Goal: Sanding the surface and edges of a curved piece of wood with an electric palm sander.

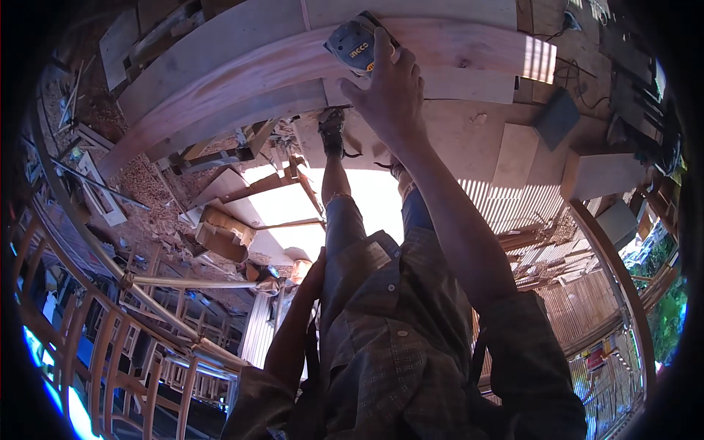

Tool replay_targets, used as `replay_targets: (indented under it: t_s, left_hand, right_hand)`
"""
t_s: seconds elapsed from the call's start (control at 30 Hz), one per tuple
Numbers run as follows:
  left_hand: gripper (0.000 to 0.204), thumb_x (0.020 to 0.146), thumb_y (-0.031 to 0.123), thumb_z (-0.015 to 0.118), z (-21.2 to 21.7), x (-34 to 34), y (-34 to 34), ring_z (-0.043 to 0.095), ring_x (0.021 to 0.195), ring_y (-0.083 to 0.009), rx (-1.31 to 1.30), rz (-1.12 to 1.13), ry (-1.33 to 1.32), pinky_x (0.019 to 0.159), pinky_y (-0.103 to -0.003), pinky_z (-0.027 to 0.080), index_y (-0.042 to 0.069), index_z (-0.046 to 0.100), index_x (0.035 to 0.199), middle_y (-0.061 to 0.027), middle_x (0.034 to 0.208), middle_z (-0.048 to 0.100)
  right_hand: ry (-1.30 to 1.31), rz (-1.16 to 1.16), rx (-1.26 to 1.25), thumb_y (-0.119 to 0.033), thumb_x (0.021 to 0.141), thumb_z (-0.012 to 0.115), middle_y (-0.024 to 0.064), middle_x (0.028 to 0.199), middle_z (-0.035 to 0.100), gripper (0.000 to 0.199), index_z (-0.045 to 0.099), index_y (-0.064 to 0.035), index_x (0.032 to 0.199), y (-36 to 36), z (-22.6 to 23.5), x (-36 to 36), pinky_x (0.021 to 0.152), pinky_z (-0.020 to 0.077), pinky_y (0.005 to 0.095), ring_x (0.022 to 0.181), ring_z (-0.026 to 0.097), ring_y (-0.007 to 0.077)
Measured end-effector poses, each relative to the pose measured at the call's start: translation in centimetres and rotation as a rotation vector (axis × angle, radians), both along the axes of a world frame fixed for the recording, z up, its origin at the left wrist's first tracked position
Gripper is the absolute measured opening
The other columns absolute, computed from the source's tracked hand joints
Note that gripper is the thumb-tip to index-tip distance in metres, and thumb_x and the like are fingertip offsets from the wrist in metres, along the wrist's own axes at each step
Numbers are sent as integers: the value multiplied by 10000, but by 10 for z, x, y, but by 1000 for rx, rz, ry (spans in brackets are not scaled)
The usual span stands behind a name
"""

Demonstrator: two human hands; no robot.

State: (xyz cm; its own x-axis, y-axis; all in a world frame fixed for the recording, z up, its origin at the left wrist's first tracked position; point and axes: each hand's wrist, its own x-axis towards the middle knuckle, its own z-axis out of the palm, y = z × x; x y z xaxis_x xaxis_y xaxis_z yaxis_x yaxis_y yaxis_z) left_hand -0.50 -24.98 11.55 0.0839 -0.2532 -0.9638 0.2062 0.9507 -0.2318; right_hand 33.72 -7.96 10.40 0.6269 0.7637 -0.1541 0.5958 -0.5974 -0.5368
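The left hand (317,268) rests at the thigh, its fingers hidden, so the right hand (389,92), fingers wrapped over the grey handheld power sander (357,45), could perhaps let it skid off the long curved pale wooden plank (242,84).

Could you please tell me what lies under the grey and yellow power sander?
Under the grey and yellow power sander lies a long pale wooden plank. The right hand covers its rear, and its base is hidden.

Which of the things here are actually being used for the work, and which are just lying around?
In use:
- right hand on the grey power sander
- long curved wooden board under it

Lying about:
- cardboard box
- wood offcuts
- dark flat block
- wooden railing frame
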Motion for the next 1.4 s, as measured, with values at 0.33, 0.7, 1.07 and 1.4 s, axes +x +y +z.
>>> replay_targets:
  t_s: [0.33, 0.7, 1.07, 1.4]
  left_hand:
    - [457, 946, 410, 490, -75, 21, 125, 607, 715, -165, 505, -347, -109, 602, -274, 472, 41, 532, 1212, -83, 889, 628]
    - [407, 910, 238, 583, -75, 221, 269, 658, 862, -194, 1466, -350, -257, 701, -315, 540, 28, 500, 1249, -179, 1025, 606]
    - [398, 799, 148, 709, -60, 256, 290, 654, 917, -196, 1362, -575, -311, 809, -303, 517, -4, 564, 1137, -139, 985, 669]
    - [440, 771, 93, 706, 1, 250, 277, 665, 892, -224, 1447, -584, -477, 770, -326, 551, 12, 539, 1170, -166, 1009, 640]
  right_hand:
    - [-149, -133, -263, -331, 646, 784, 202, 1105, 438, 858, 295, -173, 1334, 50, -55, -13, 784, 473, 544, 994, 528, 434]
    - [-220, 41, -235, -330, 641, 798, 184, 1079, 405, 837, 331, -87, 1291, 51, -57, -6, 665, 557, 454, 967, 531, 375]
    - [-254, 83, -183, -293, 670, 767, 206, 1062, 418, 790, 330, -61, 1287, 55, -65, 7, 563, 570, 438, 916, 563, 415]
    - [-134, 84, -92, -334, 622, 792, 182, 994, 460, 836, 335, -68, 1270, 22, 4, 11, 508, 558, 443, 768, 623, 368]
